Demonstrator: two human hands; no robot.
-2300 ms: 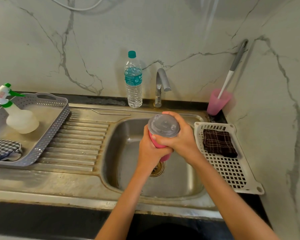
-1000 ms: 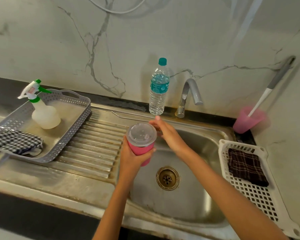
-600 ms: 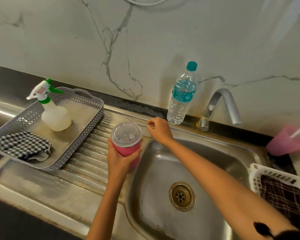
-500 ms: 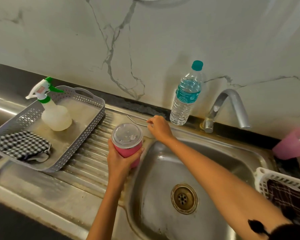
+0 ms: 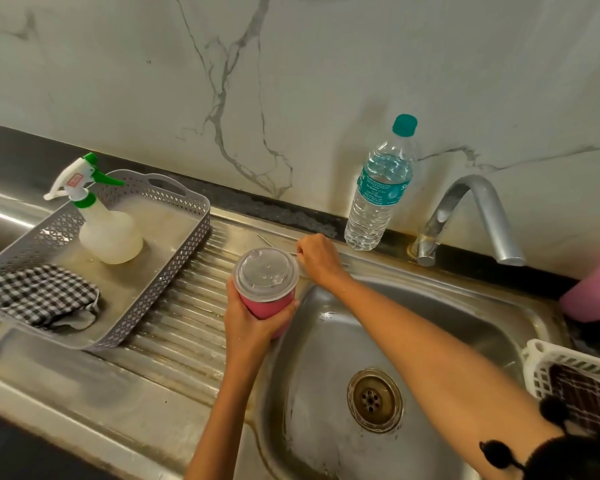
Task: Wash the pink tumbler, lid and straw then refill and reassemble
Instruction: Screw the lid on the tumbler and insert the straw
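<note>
My left hand grips the pink tumbler upright over the drainboard's edge beside the sink. A clear lid sits closed on top of it. A thin metal straw lies on the steel ledge behind the tumbler. My right hand reaches across the basin and pinches the straw's near end with curled fingers. Most of the straw under the hand is hidden.
A water bottle stands by the tap. Left, a grey tray holds a spray bottle and a checked cloth. A pink cup and a white basket with dark cloth sit right.
My right hand left the lid and went back-left to the straw on the ledge, closing on it. The left hand carried the tumbler left. The view swung left.
</note>
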